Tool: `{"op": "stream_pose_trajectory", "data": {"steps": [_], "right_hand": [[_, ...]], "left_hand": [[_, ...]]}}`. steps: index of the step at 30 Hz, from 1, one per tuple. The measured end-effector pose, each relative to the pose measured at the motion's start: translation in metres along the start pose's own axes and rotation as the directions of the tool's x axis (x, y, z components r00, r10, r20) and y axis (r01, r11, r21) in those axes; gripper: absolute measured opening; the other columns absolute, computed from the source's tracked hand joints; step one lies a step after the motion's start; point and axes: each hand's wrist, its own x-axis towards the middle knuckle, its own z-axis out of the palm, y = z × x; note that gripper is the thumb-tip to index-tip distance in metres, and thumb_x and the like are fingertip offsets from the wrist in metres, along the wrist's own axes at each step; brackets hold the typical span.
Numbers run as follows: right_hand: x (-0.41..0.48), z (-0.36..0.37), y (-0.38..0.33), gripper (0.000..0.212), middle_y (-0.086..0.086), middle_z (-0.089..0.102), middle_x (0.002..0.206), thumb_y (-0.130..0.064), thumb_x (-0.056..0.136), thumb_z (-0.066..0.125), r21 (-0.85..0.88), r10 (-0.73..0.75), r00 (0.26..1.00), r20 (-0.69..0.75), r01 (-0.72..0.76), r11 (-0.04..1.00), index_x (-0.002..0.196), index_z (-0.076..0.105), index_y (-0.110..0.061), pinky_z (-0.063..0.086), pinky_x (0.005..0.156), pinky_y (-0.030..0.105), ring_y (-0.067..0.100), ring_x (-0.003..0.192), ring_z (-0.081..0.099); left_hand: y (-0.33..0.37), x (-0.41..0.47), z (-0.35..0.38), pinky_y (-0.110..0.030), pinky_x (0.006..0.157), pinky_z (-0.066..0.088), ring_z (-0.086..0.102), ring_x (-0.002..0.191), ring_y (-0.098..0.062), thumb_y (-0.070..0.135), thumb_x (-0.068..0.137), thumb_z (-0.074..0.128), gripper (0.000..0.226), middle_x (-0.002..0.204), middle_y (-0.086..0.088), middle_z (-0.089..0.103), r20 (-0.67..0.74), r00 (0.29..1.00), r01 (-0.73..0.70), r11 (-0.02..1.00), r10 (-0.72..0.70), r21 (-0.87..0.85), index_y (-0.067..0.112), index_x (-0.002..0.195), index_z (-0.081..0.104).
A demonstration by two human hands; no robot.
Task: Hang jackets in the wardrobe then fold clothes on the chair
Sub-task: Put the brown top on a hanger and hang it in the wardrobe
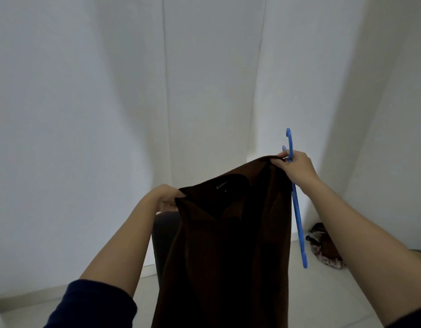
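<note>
A dark brown jacket hangs in front of me, held up by its shoulders with the collar and inner label facing me. My left hand grips its left shoulder. My right hand pinches the right shoulder higher up and also holds a blue plastic hanger, which hangs on edge beside the jacket with its hook pointing up. Behind the jacket, a dark chair shows only partly.
White wardrobe doors stand shut straight ahead, with white wall on both sides. A heap of brown and patterned cloth lies on the pale tiled floor at the right, near the wall corner.
</note>
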Motion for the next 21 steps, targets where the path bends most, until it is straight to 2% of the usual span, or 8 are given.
{"op": "stream_pose_trajectory", "data": {"steps": [2, 4, 6, 10, 12, 15, 19, 21], "right_hand": [[-0.001, -0.007, 0.008, 0.015, -0.002, 0.057, 0.095, -0.023, 0.088, 0.064, -0.088, 0.013, 0.994, 0.112, -0.003, 0.996, 0.094, 0.064, -0.009, 0.04, 0.074, 0.023, 0.015, 0.091, 0.053], [-0.004, -0.005, 0.015, 0.02, -0.005, 0.058, 0.088, -0.026, 0.088, 0.064, -0.164, 0.025, 0.974, 0.225, 0.012, 0.986, 0.091, 0.066, -0.006, 0.04, 0.066, 0.018, 0.011, 0.085, 0.055], [-0.011, 0.002, 0.017, 0.024, -0.007, 0.061, 0.082, -0.026, 0.092, 0.058, -0.092, 0.04, 0.953, 0.301, -0.013, 0.996, 0.096, 0.066, -0.004, 0.045, 0.064, 0.014, 0.004, 0.074, 0.056], [-0.024, 0.018, 0.02, 0.027, 0.005, 0.071, 0.069, -0.037, 0.097, 0.046, 0.034, 0.037, 0.924, 0.38, -0.054, 0.998, 0.118, 0.048, -0.02, 0.054, 0.064, 0.028, 0.013, 0.066, 0.069], [-0.028, 0.025, 0.02, 0.027, 0.009, 0.071, 0.068, -0.038, 0.095, 0.048, 0.055, 0.061, 0.937, 0.345, -0.085, 0.995, 0.11, 0.047, -0.015, 0.056, 0.058, 0.029, 0.013, 0.062, 0.07], [-0.031, 0.035, 0.019, 0.027, 0.014, 0.069, 0.066, -0.032, 0.091, 0.057, 0.062, 0.083, 0.963, 0.257, -0.103, 0.993, 0.095, 0.057, -0.006, 0.057, 0.058, 0.031, 0.019, 0.057, 0.067], [-0.032, 0.039, 0.014, 0.022, 0.007, 0.062, 0.062, -0.03, 0.083, 0.069, 0.025, 0.062, 0.994, 0.094, -0.065, 0.998, 0.079, 0.068, -0.009, 0.053, 0.053, 0.026, 0.018, 0.051, 0.059], [-0.03, 0.04, 0.004, 0.026, 0.004, 0.056, 0.058, -0.033, 0.081, 0.071, 0.134, 0.078, 0.997, -0.017, -0.075, 0.988, 0.076, 0.069, -0.008, 0.047, 0.05, 0.022, 0.016, 0.05, 0.053]], "left_hand": [[0.017, -0.01, 0.006, -0.025, 0.065, 0.049, 0.057, 0.07, -0.017, -0.001, 0.094, 0.046, 0.013, 0.078, -0.009, 0.059, 0.099, 0.995, -0.009, 0.999, 0.014, -0.054, 0.003, 0.086, 0.056], [0.034, -0.016, 0.016, -0.026, 0.067, 0.052, 0.06, 0.073, -0.018, 0.001, 0.093, 0.047, 0.01, 0.082, -0.01, 0.061, 0.112, 0.992, -0.046, 0.995, 0.057, -0.093, 0.003, 0.09, 0.056], [0.048, -0.02, 0.029, -0.026, 0.064, 0.052, 0.06, 0.071, -0.018, 0.003, 0.09, 0.048, 0.008, 0.08, -0.009, 0.06, 0.076, 0.991, -0.101, 0.985, 0.112, -0.137, 0.005, 0.09, 0.056], [0.064, -0.024, 0.055, -0.024, 0.054, 0.041, 0.051, 0.06, -0.019, 0.009, 0.082, 0.051, 0.008, 0.068, -0.006, 0.054, -0.03, 0.982, -0.186, 0.954, 0.184, -0.236, 0.009, 0.075, 0.056], [0.067, -0.025, 0.063, -0.024, 0.056, 0.038, 0.05, 0.058, -0.02, 0.01, 0.08, 0.053, 0.008, 0.066, -0.007, 0.053, -0.093, 0.976, -0.214, 0.938, 0.196, -0.273, 0.009, 0.074, 0.056], [0.067, -0.026, 0.068, -0.024, 0.054, 0.037, 0.049, 0.056, -0.02, 0.01, 0.082, 0.052, 0.008, 0.064, -0.007, 0.053, -0.166, 0.963, -0.254, 0.921, 0.213, -0.296, 0.006, 0.076, 0.056], [0.059, -0.022, 0.061, -0.027, 0.059, 0.044, 0.056, 0.065, -0.021, 0.007, 0.084, 0.051, 0.009, 0.073, -0.009, 0.057, -0.199, 0.959, -0.263, 0.9, 0.203, -0.348, 0.006, 0.077, 0.056], [0.056, -0.019, 0.055, -0.028, 0.06, 0.045, 0.056, 0.068, -0.02, 0.006, 0.086, 0.052, 0.009, 0.076, -0.008, 0.056, -0.214, 0.957, -0.266, 0.888, 0.196, -0.376, 0.006, 0.078, 0.055]]}}
